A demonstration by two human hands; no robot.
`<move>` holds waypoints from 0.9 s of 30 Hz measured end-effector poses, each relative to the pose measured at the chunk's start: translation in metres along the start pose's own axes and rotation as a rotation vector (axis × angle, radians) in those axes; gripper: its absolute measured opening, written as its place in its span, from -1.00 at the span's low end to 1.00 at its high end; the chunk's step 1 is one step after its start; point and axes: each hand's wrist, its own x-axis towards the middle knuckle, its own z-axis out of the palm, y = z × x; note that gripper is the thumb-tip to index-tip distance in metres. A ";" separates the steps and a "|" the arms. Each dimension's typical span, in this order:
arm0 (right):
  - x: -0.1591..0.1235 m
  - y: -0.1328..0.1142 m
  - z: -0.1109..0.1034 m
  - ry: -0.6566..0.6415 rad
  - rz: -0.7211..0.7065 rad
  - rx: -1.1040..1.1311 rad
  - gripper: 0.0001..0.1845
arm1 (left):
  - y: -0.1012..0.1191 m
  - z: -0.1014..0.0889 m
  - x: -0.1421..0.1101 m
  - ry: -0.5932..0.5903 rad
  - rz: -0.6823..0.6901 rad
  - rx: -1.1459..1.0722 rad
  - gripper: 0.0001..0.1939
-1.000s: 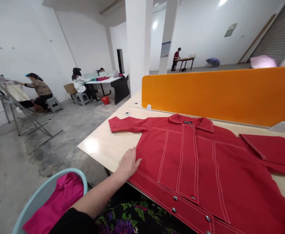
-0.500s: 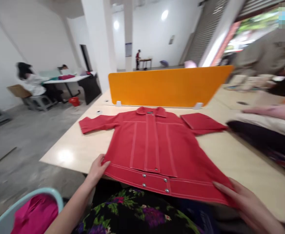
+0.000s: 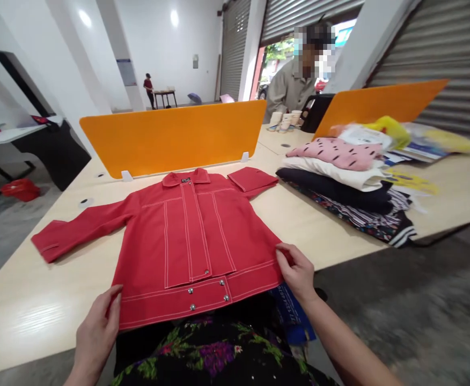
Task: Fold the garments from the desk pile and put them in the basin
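Left hand (image 3: 98, 324) and right hand (image 3: 297, 271), nearly closed, pinch the red jacket (image 3: 148, 246), its collar label (image 3: 185, 180) illegible.

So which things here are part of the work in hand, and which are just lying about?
In the work:
red long-sleeved jacket with white stitching
left hand and right hand, gripping its bottom corners
pale wood-topped table beneath

Just lying about:
pile of folded clothes, pink one on top
stacked white cups

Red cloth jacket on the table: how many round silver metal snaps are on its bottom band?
4: an upper snap and a lower snap nearer the left hand, another upper one and lower one nearer the right hand. The fingers may hide others at the band's ends.
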 end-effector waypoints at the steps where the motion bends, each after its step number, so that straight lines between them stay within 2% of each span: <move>1: 0.002 0.000 -0.001 -0.025 0.036 0.003 -0.75 | -0.004 0.001 0.000 -0.007 0.001 0.028 -0.62; 3: 0.009 0.004 -0.006 -0.118 0.135 0.043 -0.73 | -0.009 0.002 -0.001 -0.008 -0.004 0.056 -0.62; 6: 0.027 0.013 -0.022 -0.365 0.213 0.078 -0.73 | -0.012 0.004 -0.002 -0.003 -0.031 0.078 -0.64; 8: 0.044 0.015 -0.033 -0.458 0.170 -0.063 -0.73 | -0.010 0.005 -0.004 0.010 -0.068 0.108 -0.64; 11: 0.077 0.006 -0.036 -0.364 -0.071 -0.331 -0.66 | -0.007 0.010 -0.006 0.077 -0.096 0.159 -0.63; 12: 0.089 0.000 -0.030 -0.346 -0.187 -0.368 -0.61 | -0.006 0.012 -0.006 0.107 -0.094 0.176 -0.63; 14: 0.111 -0.014 -0.006 -0.431 -0.414 -0.393 -0.50 | -0.005 0.015 -0.007 0.144 -0.065 0.202 -0.66; 18: 0.137 -0.026 0.063 -0.813 -0.687 -0.499 -0.31 | 0.000 0.017 -0.008 0.209 0.021 0.243 -0.78; 20: 0.140 -0.021 0.091 -0.981 -0.746 -0.525 -0.29 | 0.004 0.016 -0.010 0.219 0.037 0.269 -0.79; 22: 0.139 -0.014 0.107 -1.062 -0.757 -0.527 -0.29 | 0.008 0.014 -0.012 0.204 0.025 0.301 -0.76; 27: 0.138 -0.002 0.110 -1.084 -0.743 -0.482 -0.28 | 0.016 0.011 -0.014 0.175 -0.045 0.413 -0.70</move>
